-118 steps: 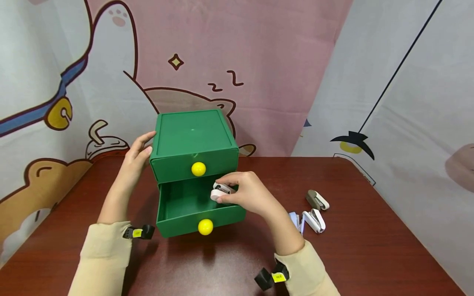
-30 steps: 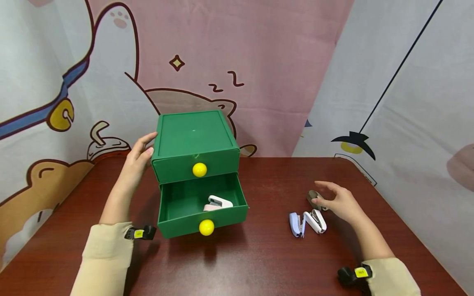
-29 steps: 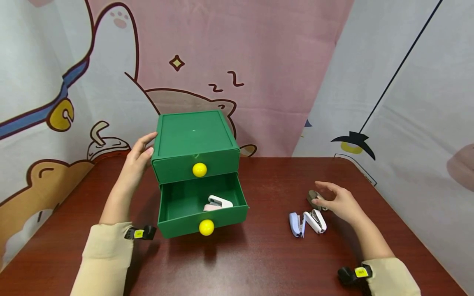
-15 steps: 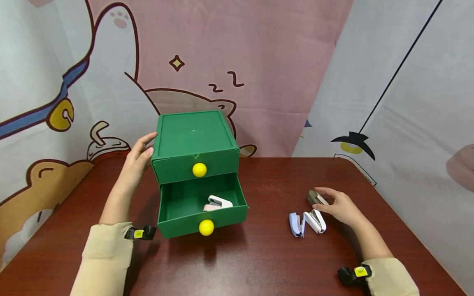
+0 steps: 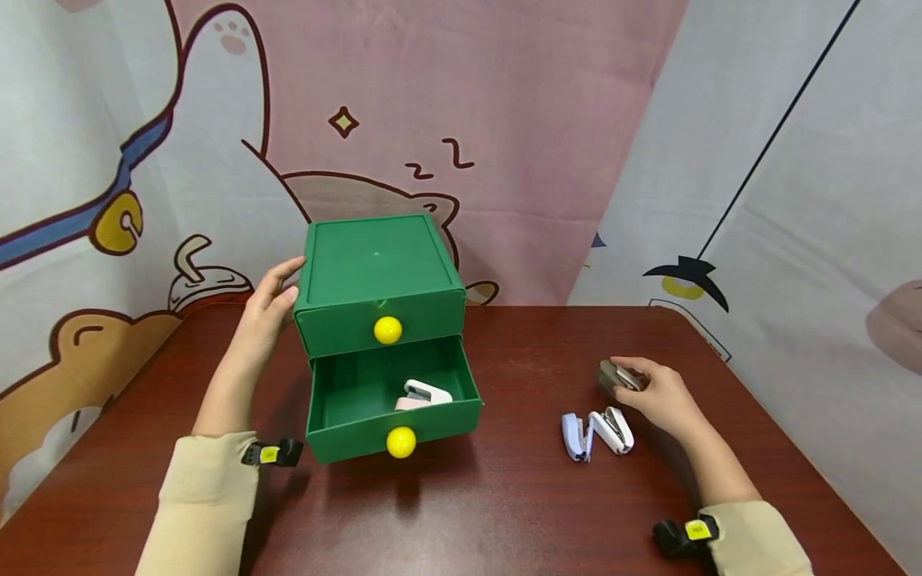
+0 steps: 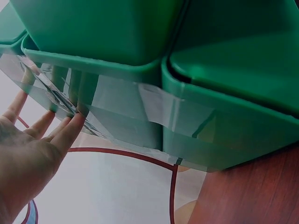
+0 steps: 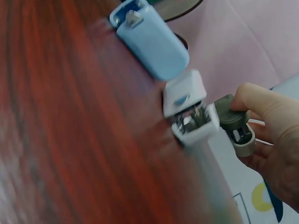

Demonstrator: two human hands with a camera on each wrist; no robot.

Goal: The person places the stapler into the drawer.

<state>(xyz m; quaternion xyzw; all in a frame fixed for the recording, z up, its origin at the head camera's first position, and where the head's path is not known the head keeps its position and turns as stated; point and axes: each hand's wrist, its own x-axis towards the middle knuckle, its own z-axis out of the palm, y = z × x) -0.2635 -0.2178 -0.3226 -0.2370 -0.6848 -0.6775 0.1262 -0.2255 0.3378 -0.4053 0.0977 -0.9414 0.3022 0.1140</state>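
Between thumb and fingers, my right hand (image 5: 666, 400) pinches a small olive-and-cream stapler (image 7: 233, 119), at the right of the table. A white stapler (image 5: 612, 430) lies just in front of it, beside a light blue stapler (image 5: 575, 437). My left hand (image 5: 266, 308) rests its extended fingers on the left side of the green two-drawer box (image 5: 378, 264); the left wrist view shows the fingertips against its clear side wall (image 6: 126, 102). The lower drawer (image 5: 432, 426) is pulled out. Inside lies a white-and-pink stapler (image 5: 425, 394), partly hidden by the drawer front.
The reddish-brown wooden table (image 5: 519, 512) spreads around the box. Yellow ball knobs (image 5: 401, 442) stick out from both drawer fronts. A cartoon-printed curtain (image 5: 540, 152) hangs behind the table and along its sides.
The white-and-pink stapler went from my right hand into the lower drawer. My right hand then moved right to the olive stapler and took hold of it. My left hand has stayed put.
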